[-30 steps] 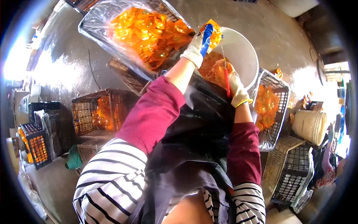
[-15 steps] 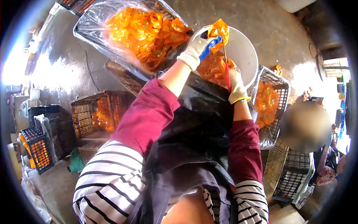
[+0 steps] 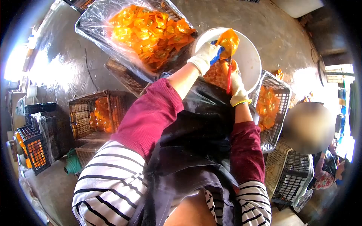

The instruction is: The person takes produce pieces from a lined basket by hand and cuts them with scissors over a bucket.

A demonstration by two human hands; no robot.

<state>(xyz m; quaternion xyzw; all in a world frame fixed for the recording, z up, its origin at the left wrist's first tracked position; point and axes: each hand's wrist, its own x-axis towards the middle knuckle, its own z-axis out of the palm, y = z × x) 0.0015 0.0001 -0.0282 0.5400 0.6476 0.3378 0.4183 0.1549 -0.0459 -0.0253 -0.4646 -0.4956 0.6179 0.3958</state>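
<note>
My left hand (image 3: 206, 57), in a white glove with blue on the palm side, grips a glossy orange, pouch-like piece (image 3: 228, 43) over the bucket. My right hand (image 3: 236, 87), in a white glove with a yellow cuff and orange-tinted fingers, is closed round a red-handled cutting tool (image 3: 229, 78). Its dark, narrow tip meets the lower end of the orange piece; whether it is scissors or a knife I cannot tell. Beneath both hands stands a white bucket (image 3: 252, 56) with wet orange matter (image 3: 215, 76) inside, partly hidden by my hands.
A plastic-lined crate (image 3: 92, 35) heaped with similar orange pieces (image 3: 151, 34) stands left of the bucket. Another lined crate (image 3: 285, 94) holds more at the right. Stacked crates (image 3: 293, 177) and a person's blurred head (image 3: 309, 128) lie beyond. At left are crates (image 3: 81, 120) and a green roll (image 3: 72, 162).
The orange piece has moved slightly down and right and now hangs rounder and fuller in view. My left hand has shifted right and down with it; the cutting tool stays at its lower end.
</note>
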